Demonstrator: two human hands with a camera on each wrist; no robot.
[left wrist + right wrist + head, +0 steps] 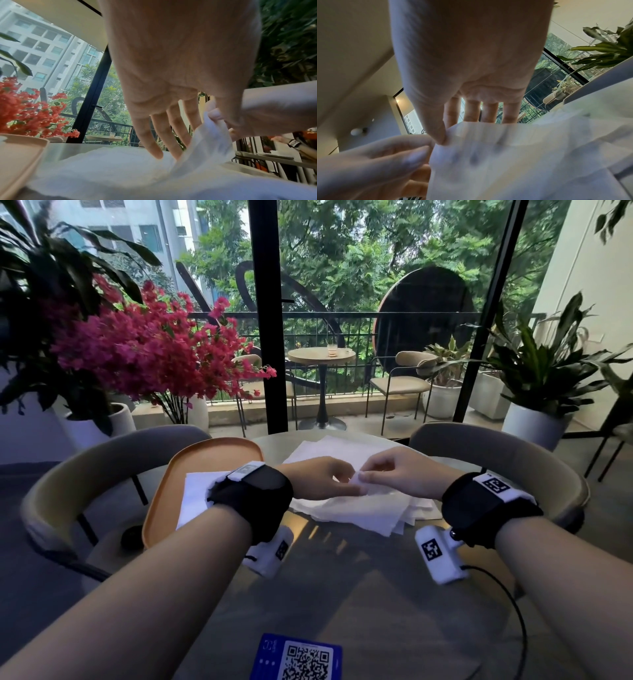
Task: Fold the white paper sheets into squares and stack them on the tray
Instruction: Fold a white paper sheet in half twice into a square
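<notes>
A loose pile of white paper sheets lies at the middle of the round table. Both hands meet above it. My left hand and my right hand each pinch the same raised corner of the top sheet. In the right wrist view the right hand has its thumb on the near face of the sheet and its fingers behind it. The left wrist view shows the lifted sheet beside the left hand's straighter fingers. An orange tray at the left holds a flat white sheet.
A blue QR card lies at the table's near edge. Two curved chair backs flank the table. A black cable trails from the right wrist camera. Potted plants and a glass wall stand beyond.
</notes>
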